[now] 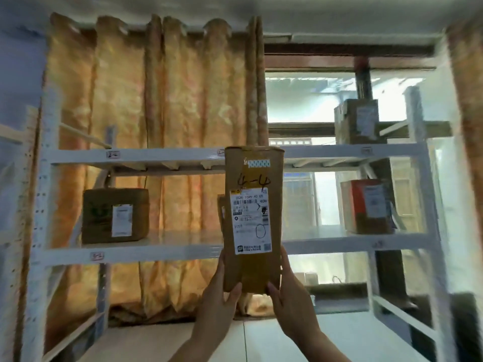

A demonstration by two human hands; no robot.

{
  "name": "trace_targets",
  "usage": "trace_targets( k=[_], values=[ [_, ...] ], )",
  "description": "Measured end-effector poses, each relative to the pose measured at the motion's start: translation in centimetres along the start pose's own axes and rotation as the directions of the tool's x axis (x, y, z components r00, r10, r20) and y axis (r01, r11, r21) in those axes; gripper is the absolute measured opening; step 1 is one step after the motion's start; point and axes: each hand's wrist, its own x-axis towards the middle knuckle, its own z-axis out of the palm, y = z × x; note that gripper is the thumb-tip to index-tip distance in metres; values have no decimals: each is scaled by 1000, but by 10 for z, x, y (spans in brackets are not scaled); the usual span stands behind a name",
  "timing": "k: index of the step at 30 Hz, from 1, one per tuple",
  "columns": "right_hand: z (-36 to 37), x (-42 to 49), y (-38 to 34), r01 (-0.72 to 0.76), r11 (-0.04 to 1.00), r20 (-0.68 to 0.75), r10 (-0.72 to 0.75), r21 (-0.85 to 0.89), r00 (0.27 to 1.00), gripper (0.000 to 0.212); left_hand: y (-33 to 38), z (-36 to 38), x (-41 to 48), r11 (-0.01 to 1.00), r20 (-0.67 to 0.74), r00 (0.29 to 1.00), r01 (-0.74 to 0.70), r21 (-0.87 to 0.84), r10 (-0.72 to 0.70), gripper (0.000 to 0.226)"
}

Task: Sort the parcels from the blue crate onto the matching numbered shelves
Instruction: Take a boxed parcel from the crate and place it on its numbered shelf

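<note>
white shelving (146,154) stands against an orange curtain (183,100). nearest, left hand (218,307) and right hand (291,307) grip the parcel (253,220) at its foot, one each side; marked 4-4, it stands upright above them, midway, before the shelving. shelf tags (113,154) too blurred to read.
</note>
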Motion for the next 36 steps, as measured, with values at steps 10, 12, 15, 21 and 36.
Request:
trace_targets(
  k=[10, 12, 15, 21, 36],
  values=[
    [-71, -22, 102, -71, 996, 23, 73, -53, 997, 71, 23, 118, 1, 999, 65, 998, -23, 33, 21, 72],
    [-79, -31, 124, -90, 995, 30, 92, -53, 995, 72, 20, 143, -3, 999, 61, 998, -11, 45, 8, 72],
    [-81, -49, 153, -129, 991, 62, 132, -39, 989, 76, 6, 173, -13, 996, 62, 998, 27, 82, -32, 70],
    [-59, -97, 206, -252, 968, 239, 244, 5, 940, 81, -41, 214, -35, 955, 170, 962, 169, 244, -214, 78],
    [-24, -108, 348, -663, 749, 294, 636, -9, 714, 60, -160, 363, -3, 936, 337, 875, 298, 189, -347, 80]
  ],
)
